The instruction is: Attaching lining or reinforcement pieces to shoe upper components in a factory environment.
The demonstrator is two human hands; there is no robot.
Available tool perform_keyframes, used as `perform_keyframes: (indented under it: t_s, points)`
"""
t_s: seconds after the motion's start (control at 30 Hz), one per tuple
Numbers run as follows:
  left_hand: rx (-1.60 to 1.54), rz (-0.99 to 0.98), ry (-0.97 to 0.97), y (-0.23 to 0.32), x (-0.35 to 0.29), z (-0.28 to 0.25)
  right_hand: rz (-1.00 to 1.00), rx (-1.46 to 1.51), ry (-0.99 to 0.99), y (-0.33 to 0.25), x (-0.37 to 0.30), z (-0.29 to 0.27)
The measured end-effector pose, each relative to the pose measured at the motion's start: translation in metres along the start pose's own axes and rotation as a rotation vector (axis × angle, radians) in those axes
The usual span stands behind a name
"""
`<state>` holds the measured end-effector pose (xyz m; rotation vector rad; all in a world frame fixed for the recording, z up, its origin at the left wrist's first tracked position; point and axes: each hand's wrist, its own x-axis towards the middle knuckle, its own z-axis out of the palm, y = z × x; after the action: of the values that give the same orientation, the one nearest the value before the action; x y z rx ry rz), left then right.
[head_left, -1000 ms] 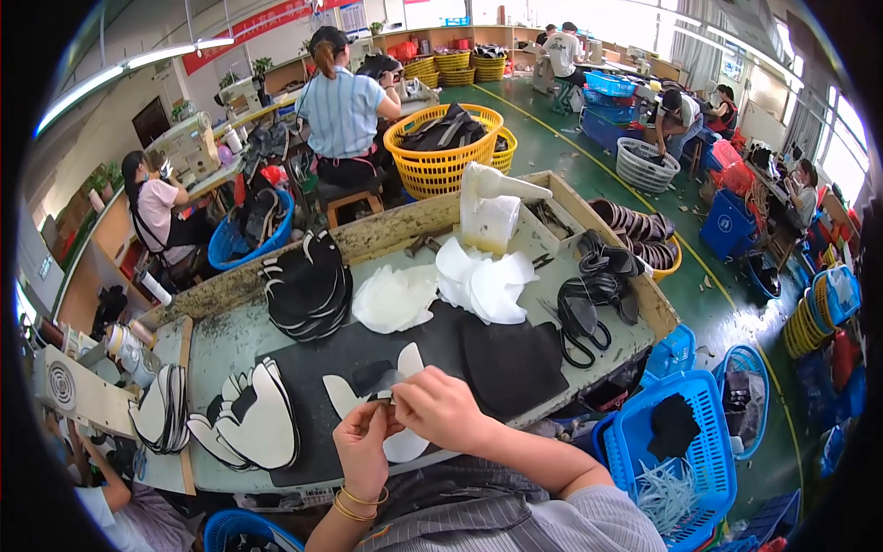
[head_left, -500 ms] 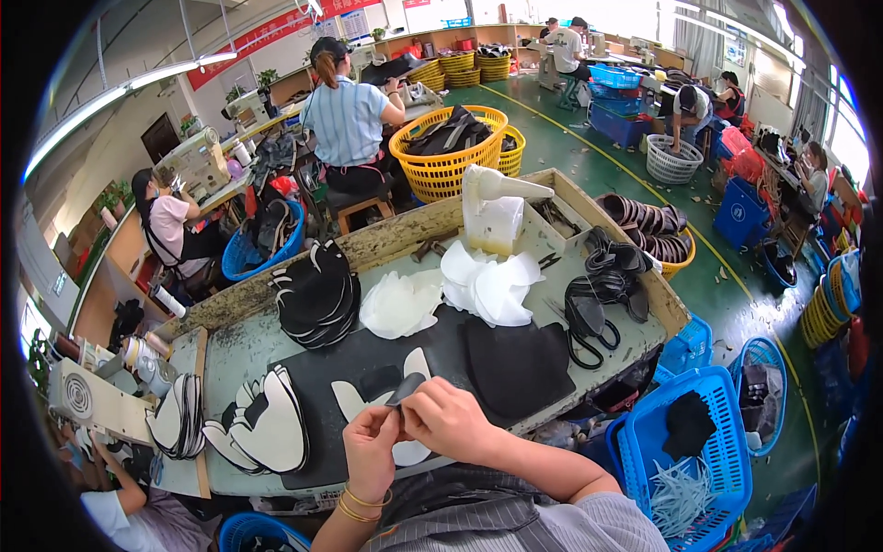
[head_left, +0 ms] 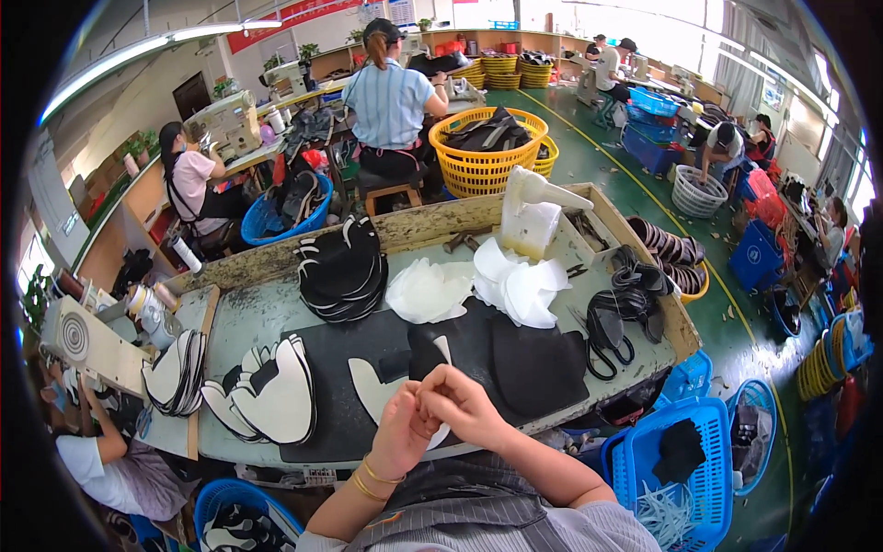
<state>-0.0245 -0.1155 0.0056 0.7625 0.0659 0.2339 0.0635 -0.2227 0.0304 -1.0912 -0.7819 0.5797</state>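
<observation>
My left hand (head_left: 401,434) and my right hand (head_left: 462,410) meet over the near edge of the bench, fingers closed and pressed together. What sits between the fingertips is hidden. Just beyond them, a black piece (head_left: 425,351) covers part of a white curved cut piece (head_left: 370,386) lying on a dark mat (head_left: 331,368). I cannot tell whether the fingers still grip this black piece. To the left lie overlapping white-and-black cut pieces (head_left: 276,396). On the right is a flat black piece (head_left: 538,363), with black-handled scissors (head_left: 607,354) past it.
Farther back on the bench are black stacked pieces (head_left: 340,276), white pieces (head_left: 428,293) and a white container with a spout (head_left: 531,225). A wooden rim (head_left: 423,225) edges the bench. A blue basket (head_left: 713,460) stands at right; a co-worker (head_left: 391,110) sits beyond.
The dark piece that showed between my fingertips is no longer seen there; a black piece now covers the white piece's right lobe. My hands have drawn closer together. The whole view has shifted.
</observation>
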Motion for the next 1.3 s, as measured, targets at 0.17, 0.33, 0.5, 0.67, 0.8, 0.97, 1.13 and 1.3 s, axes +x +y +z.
perform_keyframes:
  t_s: [0.17, 0.33, 0.5, 0.67, 0.8, 0.97, 1.13, 1.3]
  points:
    - [-0.102, -0.155, 0.046, -0.023, 0.002, -0.026, 0.241, 0.265, 0.166, 0.025, -0.005, -0.006]
    - [0.519, 0.042, 0.378, -0.006, -0.022, -0.061, 0.154, -0.426, 0.338, 0.059, -0.031, -0.047]
    - [0.8, 0.168, 0.494, 0.0, -0.041, -0.081, 0.224, -0.479, 0.468, 0.057, -0.038, -0.058]
    - [1.217, 0.253, 0.499, -0.005, -0.036, -0.083, 0.11, -0.863, 0.076, 0.05, -0.015, -0.029]
    - [1.578, 0.293, 0.081, -0.001, -0.04, -0.071, -0.07, -1.343, -0.462, 0.039, -0.018, -0.003]
    - [1.646, 0.346, 0.095, -0.006, -0.025, -0.064, -0.365, -1.379, -0.241, 0.066, -0.012, -0.017]
    - [1.068, 0.2, 0.281, 0.025, 0.017, -0.035, -0.453, -1.171, 0.006, 0.002, 0.025, -0.005]
    - [1.007, -0.008, -0.077, 0.069, 0.023, -0.01, -0.432, -1.004, -0.125, -0.036, 0.043, -0.042]
